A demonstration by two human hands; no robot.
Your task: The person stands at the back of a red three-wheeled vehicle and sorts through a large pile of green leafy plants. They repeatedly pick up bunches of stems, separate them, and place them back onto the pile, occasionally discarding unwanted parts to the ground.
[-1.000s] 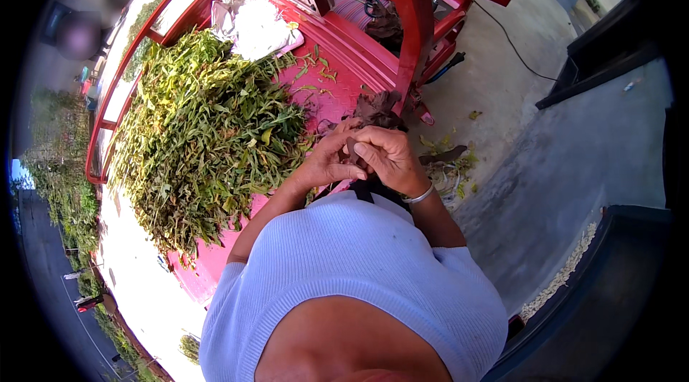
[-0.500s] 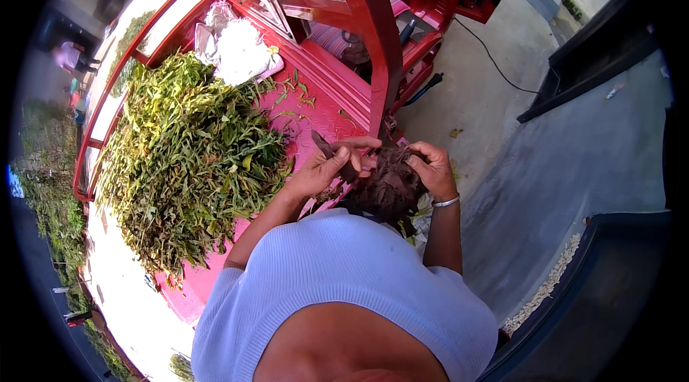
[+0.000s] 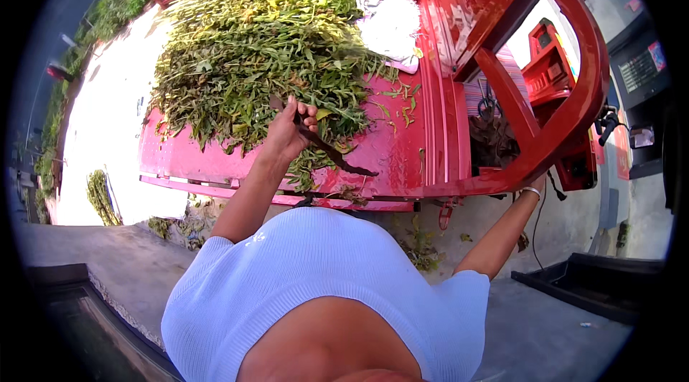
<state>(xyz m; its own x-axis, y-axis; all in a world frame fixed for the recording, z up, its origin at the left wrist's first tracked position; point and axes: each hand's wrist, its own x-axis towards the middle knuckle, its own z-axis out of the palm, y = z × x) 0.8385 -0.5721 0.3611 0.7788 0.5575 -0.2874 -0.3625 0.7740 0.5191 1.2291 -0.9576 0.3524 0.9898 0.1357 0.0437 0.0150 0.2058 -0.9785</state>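
Observation:
My left hand (image 3: 293, 127) is closed around a dark brown strip (image 3: 334, 154), apparently cloth, whose loose end hangs over the red cargo bed (image 3: 391, 159). Just beyond that hand lies a big heap of leafy green stalks (image 3: 258, 59). My right arm, with a pale bracelet (image 3: 531, 190) at the wrist, stretches out to the right. The red cab frame (image 3: 502, 181) covers most of my right hand (image 3: 538, 182), so its fingers are hidden. A bundle of dark brown strips (image 3: 494, 139) sits inside the frame, close to that hand.
White sacks (image 3: 391, 20) rest by the bed's front wall. Dark-handled scissors (image 3: 489, 104) lie on the striped seat (image 3: 511, 73). Fallen leaves (image 3: 422, 249) litter the concrete below the bed. At the lower right stands a black trough-like object (image 3: 581, 285).
My view has turned toward the right. The brown bundle has gone from between my hands to inside the cab frame. My left hand keeps one strip; my right arm has reached out.

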